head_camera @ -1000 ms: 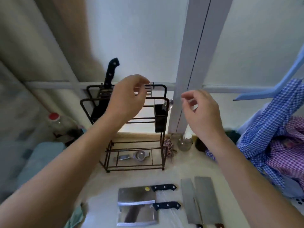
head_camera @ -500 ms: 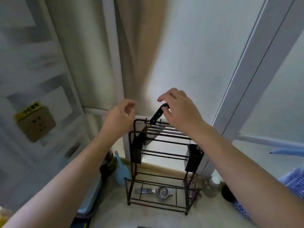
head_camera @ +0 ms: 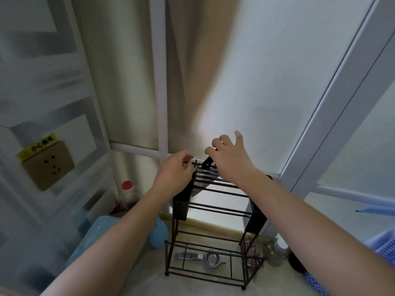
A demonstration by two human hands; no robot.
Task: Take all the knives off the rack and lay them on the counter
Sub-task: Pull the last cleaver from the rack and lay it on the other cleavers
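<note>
A: Where is the knife [head_camera: 207,163]?
B: Standing in the top slots of the rack [head_camera: 213,212], at the far end by the window; black handle leans up over the top bars. Blade is mostly hidden behind the bars and the hands. No other knife visible in the rack.

A: Right hand [head_camera: 229,160]?
B: Grip apart, fingers spread, arched over the handle end. Cannot tell whether the thumb touches it. Judged: shaped to close round the handle, the safe part to take.

A: Left hand [head_camera: 174,175]?
B: Fingertips pinched together on the top bar at the rack's left corner. Judged: steadying the light wire frame so it does not tip while the blade draws out.

A: Worktop [head_camera: 149,272]?
B: Bare part shows near the rack's foot. A strainer [head_camera: 210,259] lies on the bottom shelf; leave it.
</note>
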